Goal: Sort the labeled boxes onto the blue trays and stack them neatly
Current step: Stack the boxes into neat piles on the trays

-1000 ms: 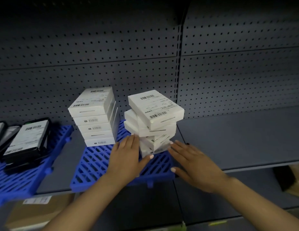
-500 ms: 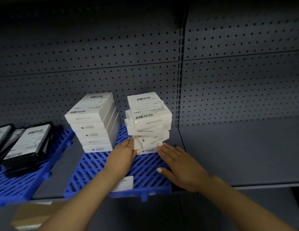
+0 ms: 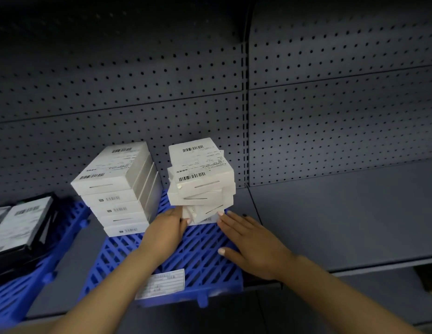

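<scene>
Nearest you: left hand and right hand, fingers straight, flank base of crooked white stack on middle blue tray — pressing, gripping nothing. Beside it, squared white stack looks done. Left tray holds black boxes. Left to do — straightening crooked stack.

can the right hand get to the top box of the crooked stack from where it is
Probably yes. The right hand lies flat at the foot of the crooked stack, and nothing stands between it and the top box; the left hand is at the other side.
</scene>
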`<state>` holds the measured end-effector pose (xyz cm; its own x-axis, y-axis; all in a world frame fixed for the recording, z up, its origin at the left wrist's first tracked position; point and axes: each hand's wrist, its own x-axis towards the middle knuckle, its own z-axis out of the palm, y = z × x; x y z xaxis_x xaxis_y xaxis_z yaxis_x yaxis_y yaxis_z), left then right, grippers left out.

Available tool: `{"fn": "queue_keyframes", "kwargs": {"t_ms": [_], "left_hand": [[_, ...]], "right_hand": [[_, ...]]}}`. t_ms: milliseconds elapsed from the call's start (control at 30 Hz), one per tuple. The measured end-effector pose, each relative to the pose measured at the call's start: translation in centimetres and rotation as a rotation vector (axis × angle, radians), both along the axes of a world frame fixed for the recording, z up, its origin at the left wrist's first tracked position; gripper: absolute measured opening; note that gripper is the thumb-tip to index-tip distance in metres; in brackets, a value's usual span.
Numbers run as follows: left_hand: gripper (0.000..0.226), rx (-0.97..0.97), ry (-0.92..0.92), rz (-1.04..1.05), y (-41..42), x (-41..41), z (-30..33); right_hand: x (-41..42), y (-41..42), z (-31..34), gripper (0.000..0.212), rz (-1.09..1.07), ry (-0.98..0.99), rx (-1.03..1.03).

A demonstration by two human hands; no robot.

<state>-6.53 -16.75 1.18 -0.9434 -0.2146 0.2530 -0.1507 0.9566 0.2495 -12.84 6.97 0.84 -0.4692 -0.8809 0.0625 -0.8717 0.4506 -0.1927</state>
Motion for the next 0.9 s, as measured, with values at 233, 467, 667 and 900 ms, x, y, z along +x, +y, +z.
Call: {"fn": "queue_keyframes", "kwargs": {"t_ms": [233, 467, 667, 900], "left_hand": [[0.068, 0.07, 0.007, 0.052, 2.0, 0.8, 0.7], [0.053, 0.128, 0.035, 0.056, 2.5, 1.1, 1.3], [0.042, 0.255, 0.079, 0.023, 1.6, 1.3, 1.7], [0.026, 0.134, 0.029, 0.036, 0.8, 0.8, 1.9]], "right_hand": [[-1.4, 1.5, 0.9, 0.083, -0.078, 0.0, -0.18], [-1.7, 0.6, 2.1, 0.08, -0.073, -0.089, -0.159], [-1.5, 0.4, 1.2, 0.084, -0.053, -0.026, -0.081], [-1.6, 0.0, 0.7, 0.081, -0.051, 0.036, 0.012]]}}
